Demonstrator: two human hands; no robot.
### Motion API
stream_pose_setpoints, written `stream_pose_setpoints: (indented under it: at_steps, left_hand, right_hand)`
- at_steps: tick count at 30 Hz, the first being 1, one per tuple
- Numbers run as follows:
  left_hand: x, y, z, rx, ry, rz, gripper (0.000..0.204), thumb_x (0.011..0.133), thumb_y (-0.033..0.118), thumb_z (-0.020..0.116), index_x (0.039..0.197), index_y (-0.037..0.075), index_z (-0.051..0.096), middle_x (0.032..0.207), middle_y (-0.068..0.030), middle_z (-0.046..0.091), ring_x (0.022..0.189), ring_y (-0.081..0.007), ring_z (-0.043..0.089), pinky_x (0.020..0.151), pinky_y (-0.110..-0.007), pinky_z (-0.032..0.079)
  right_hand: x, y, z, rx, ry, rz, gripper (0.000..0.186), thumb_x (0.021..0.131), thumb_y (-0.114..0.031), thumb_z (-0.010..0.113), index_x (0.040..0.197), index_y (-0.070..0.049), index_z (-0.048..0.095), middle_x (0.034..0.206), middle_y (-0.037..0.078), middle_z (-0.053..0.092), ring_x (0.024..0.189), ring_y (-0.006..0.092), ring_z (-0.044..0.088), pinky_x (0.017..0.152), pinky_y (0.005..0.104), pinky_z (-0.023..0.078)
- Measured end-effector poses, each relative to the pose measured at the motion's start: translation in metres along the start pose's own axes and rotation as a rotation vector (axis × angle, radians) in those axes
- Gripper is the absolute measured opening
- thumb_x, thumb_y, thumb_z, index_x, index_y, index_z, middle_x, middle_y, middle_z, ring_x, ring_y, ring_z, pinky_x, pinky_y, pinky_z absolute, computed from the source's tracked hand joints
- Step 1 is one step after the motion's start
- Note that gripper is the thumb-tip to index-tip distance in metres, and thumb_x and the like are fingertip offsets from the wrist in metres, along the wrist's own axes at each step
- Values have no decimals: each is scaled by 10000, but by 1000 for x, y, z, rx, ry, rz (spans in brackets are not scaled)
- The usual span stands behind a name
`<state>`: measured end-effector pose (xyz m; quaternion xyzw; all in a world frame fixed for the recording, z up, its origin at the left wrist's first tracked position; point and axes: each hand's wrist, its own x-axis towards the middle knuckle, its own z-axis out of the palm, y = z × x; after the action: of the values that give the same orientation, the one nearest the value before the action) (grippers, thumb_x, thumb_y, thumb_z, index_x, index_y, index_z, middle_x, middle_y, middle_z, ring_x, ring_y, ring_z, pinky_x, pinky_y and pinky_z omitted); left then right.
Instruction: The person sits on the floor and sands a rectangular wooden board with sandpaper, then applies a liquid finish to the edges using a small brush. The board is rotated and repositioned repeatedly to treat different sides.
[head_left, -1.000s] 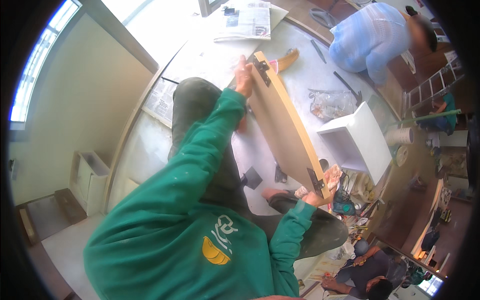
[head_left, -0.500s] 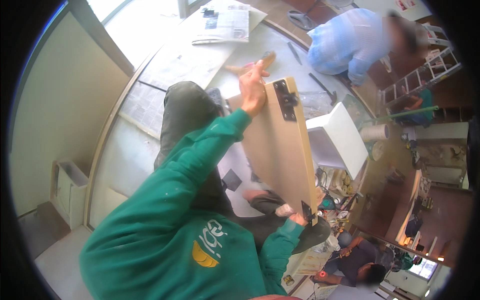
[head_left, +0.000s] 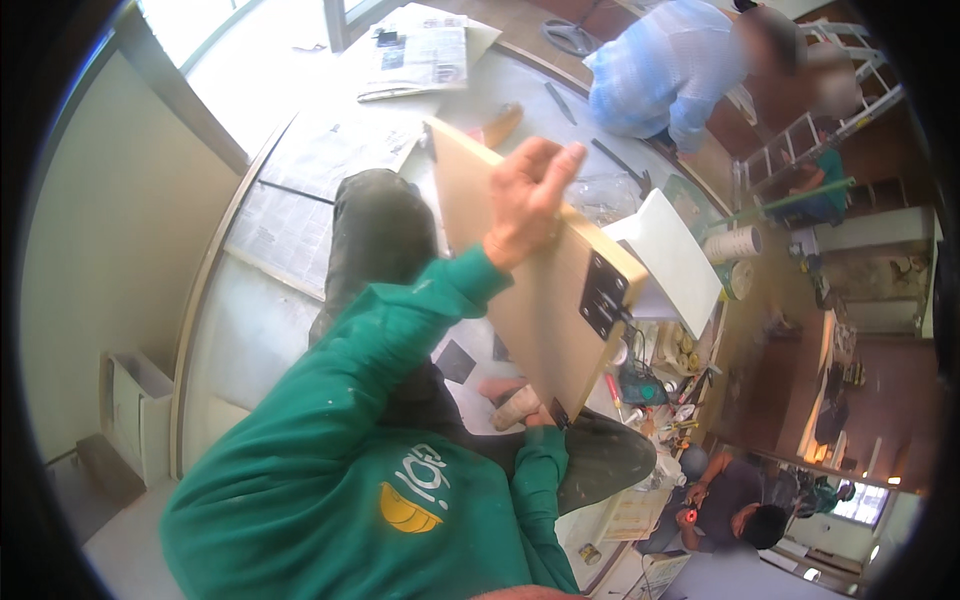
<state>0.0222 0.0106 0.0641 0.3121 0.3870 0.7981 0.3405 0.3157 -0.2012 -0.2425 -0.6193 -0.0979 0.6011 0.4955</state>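
A light wooden panel [head_left: 530, 310] stands tilted in front of me, over my crossed legs. One corner carries a black metal fitting [head_left: 604, 293] that looks like a hinge; a smaller black piece [head_left: 561, 413] sits at the low corner. My left hand [head_left: 530, 195] is closed on the panel's upper long edge, thumb sticking up and slightly blurred. Down at the low corner, my right hand [head_left: 540, 416] holds the panel, its fingers mostly hidden. Beside it is a pale object [head_left: 516, 408] I cannot make out.
A white board piece [head_left: 672, 262] leans just right of the panel. Tools and bottles [head_left: 650, 390] crowd the right side. Newspapers [head_left: 415, 62] lie on the sheet ahead. A co-worker in light blue [head_left: 655, 75] bends at the far right; a ladder [head_left: 810, 125] is behind.
The panel has turned: its hinged corner moved right and down, while another corner now points up left. My left hand shifted right along the edge; my right hand moved left with the low corner.
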Motion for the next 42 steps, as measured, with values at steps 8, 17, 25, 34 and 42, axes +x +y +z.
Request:
stream_pose_setpoints:
  at_steps: [8,17,25,34,42]
  left_hand:
    - [5,-27,-22,328,-102,403,273,782,312,781,824,77,650,477,1,487,463,-172,403,570,-319,364]
    - [17,-54,-41,424,-123,605,269,706,278,796,802,82,638,470,18,455,453,-176,387,562,-314,349]
    - [10,-56,-33,439,-46,564,276,711,310,786,779,94,627,462,-4,449,424,-184,388,546,-322,338]
    - [-2,-49,-23,454,-97,558,224,716,242,787,770,93,628,469,21,448,419,-172,415,543,-316,365]
    - [-8,-48,-18,493,-126,582,256,715,266,785,749,103,591,472,23,435,409,-172,414,524,-325,320]
  right_hand:
    - [10,6,-2,79,-118,407,284,996,-174,505,1231,-27,564,1054,113,661,947,297,658,880,436,544]
    - [-24,-16,58,-816,134,-481,663,843,-150,681,1436,-4,425,1278,216,610,1153,348,612,1005,428,462]
    - [-33,-19,79,-1155,117,-467,939,766,-189,749,1542,-87,230,1333,318,539,1192,491,542,1015,477,438]
    - [-34,-15,69,-1044,85,-538,834,744,-228,786,1428,5,368,1276,260,590,1186,419,581,1011,440,449]
    - [-31,-14,62,-977,112,-518,737,692,-154,820,1322,43,491,1214,214,636,1138,336,610,1006,391,449]
